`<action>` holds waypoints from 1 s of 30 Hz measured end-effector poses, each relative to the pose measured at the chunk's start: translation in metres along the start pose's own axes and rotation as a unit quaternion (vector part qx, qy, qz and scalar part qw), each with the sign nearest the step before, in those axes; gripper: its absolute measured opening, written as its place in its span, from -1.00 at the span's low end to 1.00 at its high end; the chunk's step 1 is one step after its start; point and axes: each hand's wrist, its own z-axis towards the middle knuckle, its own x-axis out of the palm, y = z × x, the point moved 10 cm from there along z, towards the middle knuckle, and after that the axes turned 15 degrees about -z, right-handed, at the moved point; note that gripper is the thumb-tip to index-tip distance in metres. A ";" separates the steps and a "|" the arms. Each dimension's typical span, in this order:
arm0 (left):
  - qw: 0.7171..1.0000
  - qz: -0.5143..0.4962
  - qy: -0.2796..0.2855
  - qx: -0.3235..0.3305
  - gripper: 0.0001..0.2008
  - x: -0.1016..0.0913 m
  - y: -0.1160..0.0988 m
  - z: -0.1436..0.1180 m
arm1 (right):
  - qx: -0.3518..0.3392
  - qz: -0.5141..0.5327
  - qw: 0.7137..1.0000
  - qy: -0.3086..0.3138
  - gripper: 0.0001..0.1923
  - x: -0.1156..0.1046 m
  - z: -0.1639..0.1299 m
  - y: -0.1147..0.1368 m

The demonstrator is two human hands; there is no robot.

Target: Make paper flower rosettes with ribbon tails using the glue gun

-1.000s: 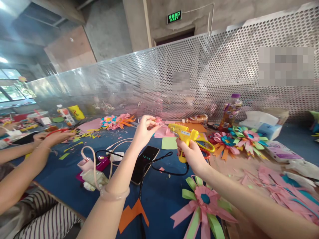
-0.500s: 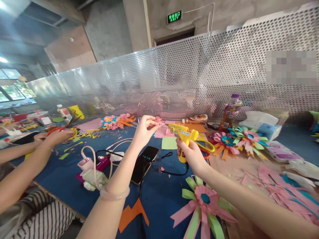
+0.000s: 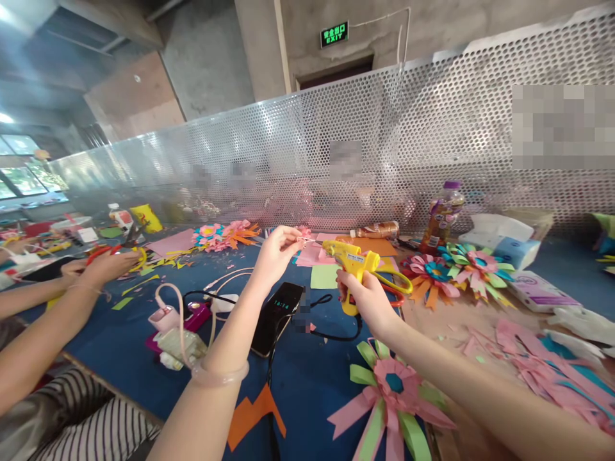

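Note:
My right hand (image 3: 364,296) is wrapped round the handle of a yellow hot glue gun (image 3: 350,257), whose nozzle points left. My left hand (image 3: 278,251) pinches a thin whitish piece (image 3: 304,240), too small to name, close in front of the nozzle. Whether it touches the nozzle I cannot tell. Beyond the hands lie pink paper sheets (image 3: 314,255) and a pale green sheet (image 3: 325,276). Yellow-handled scissors (image 3: 394,280) lie just behind the glue gun. Below my right hand is a pink and green paper flower (image 3: 391,390) with a blue centre.
A phone (image 3: 277,319), cables and a purple power strip (image 3: 196,315) lie near my left forearm. At left, a co-worker's hands (image 3: 103,267) hold scissors. Finished paper flowers (image 3: 439,272), a drink bottle (image 3: 441,218) and tissues (image 3: 504,240) stand at right, before a perforated metal screen (image 3: 269,153).
Both hands stay nearly in place. The thin piece and the nozzle look slightly closer together, and the view has shifted a little.

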 end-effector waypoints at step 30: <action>1.000 -0.025 0.000 0.000 -0.85 0.001 -0.004 -0.001 | -0.002 0.007 1.000 -0.014 -0.67 -0.006 0.002 0.002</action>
